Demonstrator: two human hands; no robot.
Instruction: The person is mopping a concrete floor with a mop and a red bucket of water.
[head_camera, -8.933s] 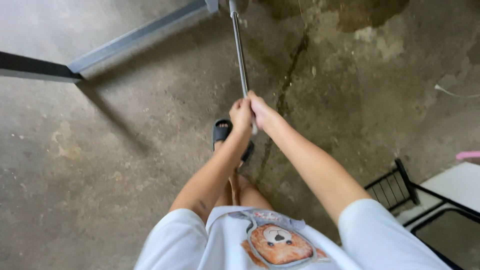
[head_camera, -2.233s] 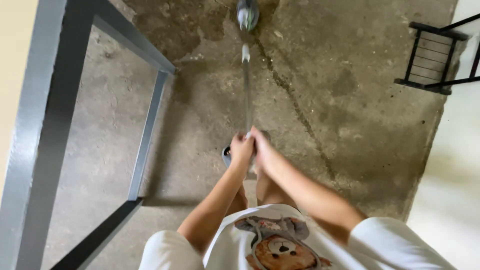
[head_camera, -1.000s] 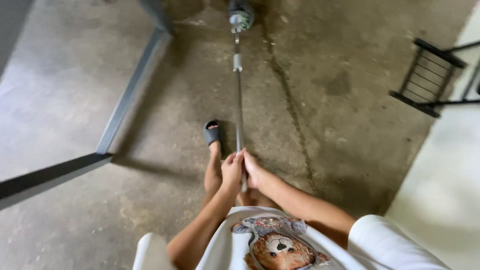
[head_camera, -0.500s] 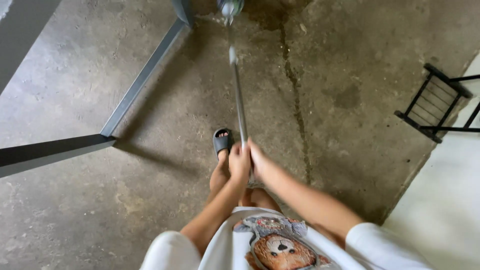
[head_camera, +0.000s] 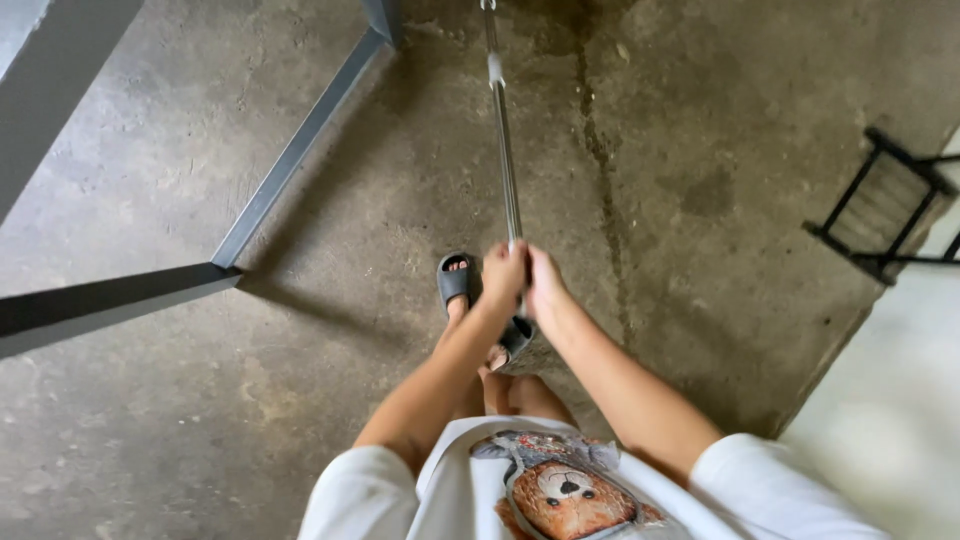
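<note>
Nearest: white shirt with a bear print (head_camera: 560, 490), both forearms reaching forward and down. Left hand (head_camera: 503, 275) and right hand (head_camera: 545, 285) meet side by side, fingers curled shut around the near end of a long metal pole (head_camera: 508, 180). The two-handed grip probably steadies the long shaft.

Below the hands: dark slipper (head_camera: 455, 280) on the forward foot, a second one partly hidden beneath the hands.

The pole runs away over the stained concrete floor (head_camera: 700, 200), its far end cut off at the top edge.

Left: grey metal frame (head_camera: 290, 160) resting on the floor. Far right: black wire rack (head_camera: 880, 215).
</note>
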